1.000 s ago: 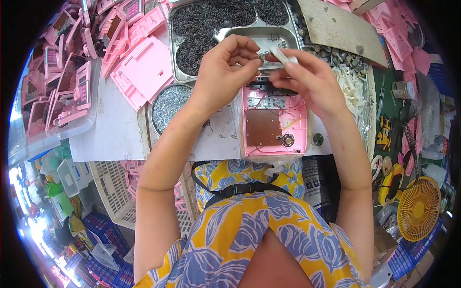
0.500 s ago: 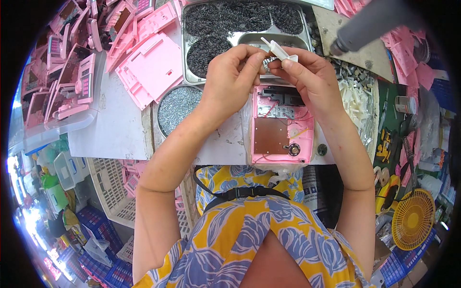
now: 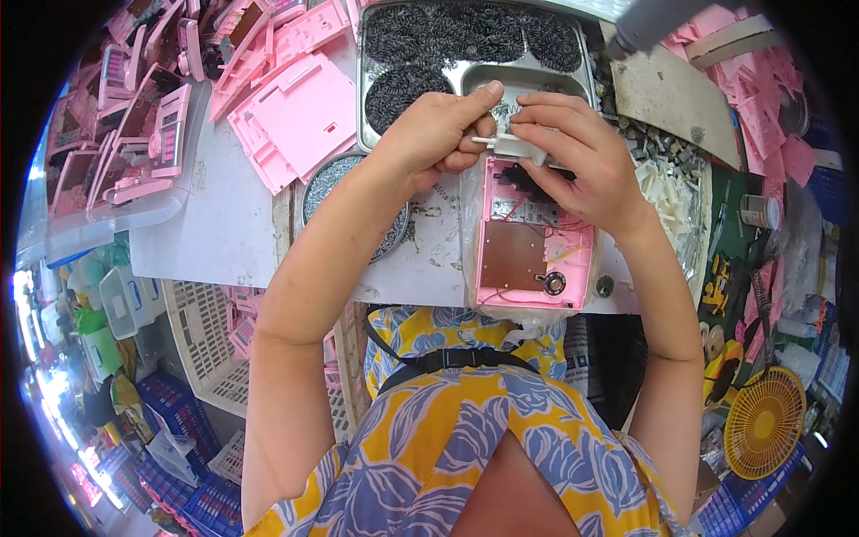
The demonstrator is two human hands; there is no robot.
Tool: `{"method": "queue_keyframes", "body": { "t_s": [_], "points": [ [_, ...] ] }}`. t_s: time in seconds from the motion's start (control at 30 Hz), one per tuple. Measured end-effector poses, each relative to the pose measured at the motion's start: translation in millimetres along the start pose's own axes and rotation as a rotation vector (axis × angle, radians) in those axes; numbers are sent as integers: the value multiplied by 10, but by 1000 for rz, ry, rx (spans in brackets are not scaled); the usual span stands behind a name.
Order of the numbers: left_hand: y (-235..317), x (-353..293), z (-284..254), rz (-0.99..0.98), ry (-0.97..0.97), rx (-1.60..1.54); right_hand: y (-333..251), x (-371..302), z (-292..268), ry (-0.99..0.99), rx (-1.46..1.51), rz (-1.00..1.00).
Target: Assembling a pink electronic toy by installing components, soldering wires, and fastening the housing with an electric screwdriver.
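My right hand [image 3: 582, 152] grips a white plastic part [image 3: 517, 148] with a thin stem that points left, over the steel tray's near edge. My left hand [image 3: 438, 134] is closed beside the stem's tip, its fingers curled and its thumb raised; whatever they hold is hidden. Just below the hands lies an opened pink plastic housing [image 3: 580, 268]. Inside it are a brown board [image 3: 512, 253], a metal strip, thin wires and a round black part [image 3: 555, 284].
A steel tray [image 3: 367, 112] of dark springs lies beyond my hands. A round dish of small screws [image 3: 394, 237] sits under my left forearm. Pink panels [image 3: 300, 116] lie to the left, white plastic pieces [image 3: 667, 197] to the right. A grey tool [image 3: 658, 27] hangs at top right.
The white part has turned from steeply tilted to nearly level, its stem now toward my left hand. Both hands have shifted slightly lower, and my left thumb has lifted.
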State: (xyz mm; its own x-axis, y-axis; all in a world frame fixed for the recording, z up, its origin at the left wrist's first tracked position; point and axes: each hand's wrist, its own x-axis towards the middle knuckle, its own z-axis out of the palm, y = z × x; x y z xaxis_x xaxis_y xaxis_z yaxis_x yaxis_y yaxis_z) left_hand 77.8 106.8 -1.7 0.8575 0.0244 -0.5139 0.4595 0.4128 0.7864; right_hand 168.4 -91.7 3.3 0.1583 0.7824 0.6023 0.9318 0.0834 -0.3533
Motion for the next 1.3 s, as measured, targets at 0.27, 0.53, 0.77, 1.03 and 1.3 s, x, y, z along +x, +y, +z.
{"method": "queue_keyframes", "body": {
  "t_s": [0.27, 0.53, 0.77, 1.03, 1.3],
  "points": [
    [19, -91, 4, 125, -155, -118, -36, 6, -167, 59, 25, 103],
    [-223, -376, 10, 282, -110, 20, -393, -116, -373, 19, 33, 381],
    [-461, -603, 200, 229, -111, 117, -688, -309, -334, -103, -122, 284],
    [-462, -1043, 596, 90, -357, 91, -994, -844, -758, -120, 377, 653],
    [-885, -498, 872, 615, -58, 1492, -1140, -1682, -878, 395, 750, 1081]
  ]
}}
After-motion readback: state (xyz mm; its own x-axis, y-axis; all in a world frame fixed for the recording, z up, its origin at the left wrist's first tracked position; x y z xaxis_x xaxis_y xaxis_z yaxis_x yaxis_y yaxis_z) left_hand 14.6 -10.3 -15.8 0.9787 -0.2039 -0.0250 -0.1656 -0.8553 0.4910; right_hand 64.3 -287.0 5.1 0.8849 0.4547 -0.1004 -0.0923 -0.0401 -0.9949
